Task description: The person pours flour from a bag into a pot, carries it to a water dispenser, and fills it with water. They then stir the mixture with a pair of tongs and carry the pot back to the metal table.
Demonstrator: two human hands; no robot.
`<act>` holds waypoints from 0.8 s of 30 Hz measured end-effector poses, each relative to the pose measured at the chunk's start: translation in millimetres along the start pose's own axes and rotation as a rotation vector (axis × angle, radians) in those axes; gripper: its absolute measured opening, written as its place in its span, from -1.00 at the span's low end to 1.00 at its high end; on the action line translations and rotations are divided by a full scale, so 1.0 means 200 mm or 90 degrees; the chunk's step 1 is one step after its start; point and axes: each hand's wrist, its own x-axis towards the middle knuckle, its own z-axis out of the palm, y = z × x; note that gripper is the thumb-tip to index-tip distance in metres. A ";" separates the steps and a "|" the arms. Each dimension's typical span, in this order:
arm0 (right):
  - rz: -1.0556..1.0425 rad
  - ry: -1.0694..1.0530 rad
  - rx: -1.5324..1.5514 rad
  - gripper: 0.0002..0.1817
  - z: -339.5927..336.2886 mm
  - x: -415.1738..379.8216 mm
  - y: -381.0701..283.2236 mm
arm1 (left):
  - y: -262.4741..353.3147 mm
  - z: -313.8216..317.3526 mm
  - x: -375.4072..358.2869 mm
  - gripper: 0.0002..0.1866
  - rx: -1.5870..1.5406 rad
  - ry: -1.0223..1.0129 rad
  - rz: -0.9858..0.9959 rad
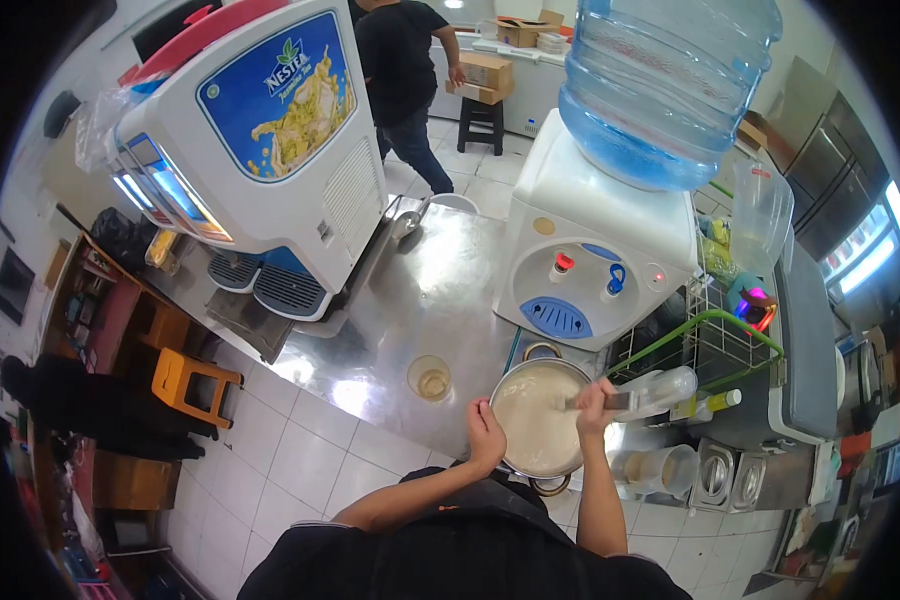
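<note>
A metal pot [541,361] with gold-coloured handles holds a pale, creamy liquid [535,410] with light froth on it. My left hand [486,436] is closed at the pot's left rim, gripping the edge. Over the pot's right side, my right hand [596,404] is wrapped around a utensil with a grey handle [622,401]. Its working end is blurred, so I cannot make out the kind. To the left of the pot, a clear cup [430,378] with a little pale liquid stands on the steel counter [440,270].
A white water dispenser [580,250] with a large blue bottle [665,90] stands behind the pot. At left is a drink machine [340,190]. Clear containers [668,388], metal pans [715,470] and a wire rack [715,335] sit at right. Beyond, a person [405,80] is beside boxes.
</note>
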 end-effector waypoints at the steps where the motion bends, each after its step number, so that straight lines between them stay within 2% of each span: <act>1: 0.043 0.007 0.060 -0.70 -0.03 -0.04 -0.03 | 0.02 0.00 0.00 -0.71 -0.001 0.004 -0.006; 2: 0.049 0.004 0.056 -0.70 -0.03 -0.09 -0.04 | 0.04 0.00 -0.01 -0.72 -0.012 0.003 -0.014; 4: 0.158 0.065 0.065 -0.68 0.09 -0.22 -0.14 | 0.05 0.00 0.00 -0.73 -0.021 -0.001 -0.024; 6: 0.182 0.003 0.171 -0.66 0.22 -0.31 -0.15 | 0.05 0.00 0.00 -0.70 -0.011 -0.002 -0.019; 8: 0.144 -0.094 0.230 -0.72 0.30 -0.33 -0.01 | 0.01 0.01 0.01 -0.69 -0.012 -0.009 -0.021; 10: 0.027 -0.070 0.203 -0.71 0.38 -0.24 0.07 | -0.01 0.00 -0.01 -0.67 -0.011 -0.023 -0.031; 12: -0.043 -0.061 0.044 -0.71 0.36 -0.11 0.12 | 0.00 0.00 0.00 -0.66 -0.013 -0.024 -0.018; 14: -0.234 -0.082 -0.164 -0.71 0.24 0.02 0.09 | 0.05 0.00 -0.01 -0.65 -0.024 -0.032 -0.031; 16: -0.136 -0.039 -0.266 -0.73 0.09 0.02 0.03 | 0.06 0.00 0.00 -0.65 -0.037 -0.026 -0.038; 20: -0.038 -0.007 -0.248 -0.66 -0.09 -0.12 -0.07 | 0.05 0.01 0.00 -0.66 -0.043 0.001 -0.048; 21: -0.036 -0.018 -0.247 -0.66 -0.08 -0.19 -0.11 | 0.05 0.00 0.00 -0.66 -0.024 -0.003 -0.045; 23: 0.085 -0.001 -0.189 -0.68 -0.03 -0.30 -0.16 | 0.07 -0.01 -0.01 -0.66 -0.006 0.000 -0.043; 24: 0.084 -0.006 -0.189 -0.68 0.00 -0.34 -0.16 | 0.09 -0.01 -0.01 -0.66 -0.007 -0.006 -0.049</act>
